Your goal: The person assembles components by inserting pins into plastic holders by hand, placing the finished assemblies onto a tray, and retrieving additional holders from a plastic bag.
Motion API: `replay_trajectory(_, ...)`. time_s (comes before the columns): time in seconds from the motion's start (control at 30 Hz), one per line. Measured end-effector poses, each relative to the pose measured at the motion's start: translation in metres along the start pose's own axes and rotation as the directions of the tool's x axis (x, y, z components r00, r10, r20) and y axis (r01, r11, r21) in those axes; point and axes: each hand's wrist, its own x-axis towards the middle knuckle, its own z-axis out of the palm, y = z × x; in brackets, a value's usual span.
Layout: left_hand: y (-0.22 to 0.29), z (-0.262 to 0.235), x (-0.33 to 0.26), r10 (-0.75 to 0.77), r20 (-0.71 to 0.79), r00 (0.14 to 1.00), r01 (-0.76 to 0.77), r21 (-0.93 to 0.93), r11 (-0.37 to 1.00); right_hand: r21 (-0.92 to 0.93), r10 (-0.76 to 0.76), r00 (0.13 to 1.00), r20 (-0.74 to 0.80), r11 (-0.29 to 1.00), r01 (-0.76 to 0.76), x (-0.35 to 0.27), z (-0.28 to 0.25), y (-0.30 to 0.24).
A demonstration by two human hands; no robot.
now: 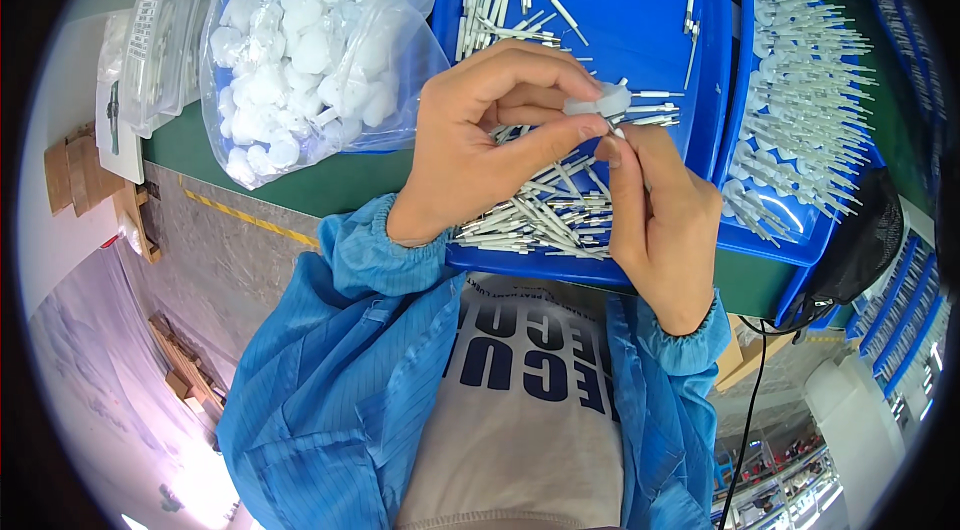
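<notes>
A small white plastic disc-shaped part [597,103], translucent and roughly round, lies nearly flat between fingertips above the blue tray [640,20]. A thin white pin [616,133] sits just beneath it, held upright, its upper end meeting the part's underside.

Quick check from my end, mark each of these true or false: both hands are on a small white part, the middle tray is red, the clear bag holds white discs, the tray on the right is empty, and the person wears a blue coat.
1. Both hands hold one small white part. True: the left hand and the right hand meet at the white part.
2. The middle tray is red. False: the middle tray is blue and holds loose white pins.
3. The clear bag holds white discs. True: the bag is full of them.
4. The right tray is empty. False: the right tray holds rows of white pinned pieces.
5. The person wears a blue coat. True: the blue coat.
</notes>
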Motion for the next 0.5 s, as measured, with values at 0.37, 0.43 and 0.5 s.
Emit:
replay_trajectory(0.37, 0.002, 0.004, 0.002, -0.093, -0.011, 0.996, 0.094, 0.106, 0.990, -0.055, -0.148, 0.988, 0.054, 0.987, 0.151, -0.002, -0.002, 0.025)
replay_trajectory(0.43, 0.004, 0.003, 0.005, -0.056, -0.013, 0.998, 0.057, 0.121, 0.991, -0.055, -0.161, 0.986, 0.038, 0.985, 0.163, 0.003, -0.001, 0.027)
replay_trajectory(0.5, 0.005, 0.001, 0.009, -0.097, 0.004, 0.995, 0.094, 0.175, 0.980, -0.064, -0.188, 0.982, 0.032, 0.980, 0.190, 0.006, 0.000, 0.029)
